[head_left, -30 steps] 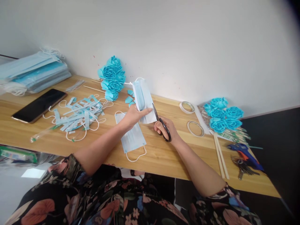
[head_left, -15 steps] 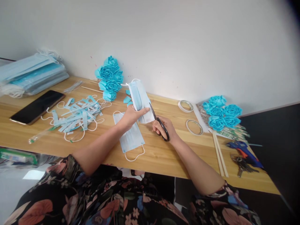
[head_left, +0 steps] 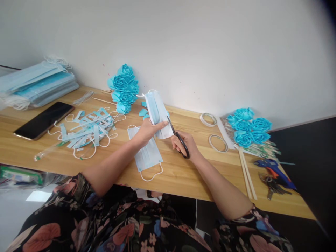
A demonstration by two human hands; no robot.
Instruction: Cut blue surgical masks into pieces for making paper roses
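My left hand (head_left: pixel 150 132) grips a light blue face mask (head_left: pixel 157 107) above the table, thumb across its front and ear loop at the far end. Black-handled scissors (head_left: pixel 181 142) are in my right hand (head_left: pixel 187 143), their blades at the mask's right edge near my left thumb. Beneath my left hand a second face mask (head_left: pixel 149 157) lies flat on the wood, one white loop toward me. Blue cut pieces (head_left: pixel 143 112) lie just behind the held mask. Left of my hands spreads a heap of mask strips and loops (head_left: pixel 89 127).
A mask stack (head_left: pixel 39 84) and a phone (head_left: pixel 43 120) lie at left. Blue fabric roses (head_left: pixel 123 87) stand by the wall; more roses (head_left: pixel 246 126) are at right. Two tape rolls (head_left: pixel 218 143), wooden sticks (head_left: pixel 246 175), a glue gun (head_left: pixel 275 171) and keys (head_left: pixel 273 187) occupy the right side.
Hardly anything differs: the view has shifted slightly, while both hands, the mask and the scissors keep nearly the same pose.
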